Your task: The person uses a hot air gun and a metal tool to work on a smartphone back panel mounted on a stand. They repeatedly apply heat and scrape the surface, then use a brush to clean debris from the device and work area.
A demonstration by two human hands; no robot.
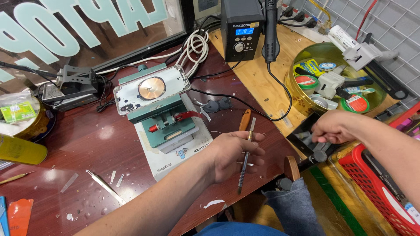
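While held, scalpel [245, 157] near-upright, blade up.

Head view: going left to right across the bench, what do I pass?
Yellow can → tweezers → phone back shell on the green clamp → left hand holding a thin knife → right hand → red basket.

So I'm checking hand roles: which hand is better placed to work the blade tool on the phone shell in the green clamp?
Probably the left hand: it holds the blade tool near the phone shell. The right hand is over at the black tray.
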